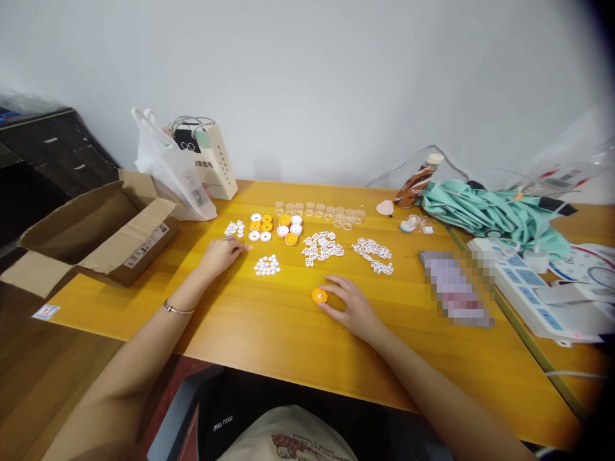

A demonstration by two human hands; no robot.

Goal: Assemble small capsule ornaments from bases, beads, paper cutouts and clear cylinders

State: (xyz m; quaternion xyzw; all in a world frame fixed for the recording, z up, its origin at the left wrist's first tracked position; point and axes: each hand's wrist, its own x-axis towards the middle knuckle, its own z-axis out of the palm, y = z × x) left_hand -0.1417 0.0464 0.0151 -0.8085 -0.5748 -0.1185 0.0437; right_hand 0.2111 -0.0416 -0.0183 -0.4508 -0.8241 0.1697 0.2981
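Observation:
My right hand point(350, 303) rests on the yellow table point(269, 333), its fingers pinched round a small orange disc point(319, 296). Further left, my left hand point(221, 253) is stretched out and pinches a tiny white piece point(248, 246) lying on the table. Just beyond it lie a small heap of white parts point(235, 228) and a cluster of orange and white discs point(275, 228). A pile of white buttons point(267, 265) and two heaps of white lattice pieces point(321, 246) point(375, 255) lie between my hands. A row of small clear cups point(319, 213) stands behind them.
An open cardboard box point(96, 234) sits at the table's left end, with a white plastic bag point(173, 169) and a paper bag point(216, 160) behind it. To the right lie a phone point(454, 288), a power strip point(533, 291), green cloth point(490, 214) and a brown bottle point(419, 181).

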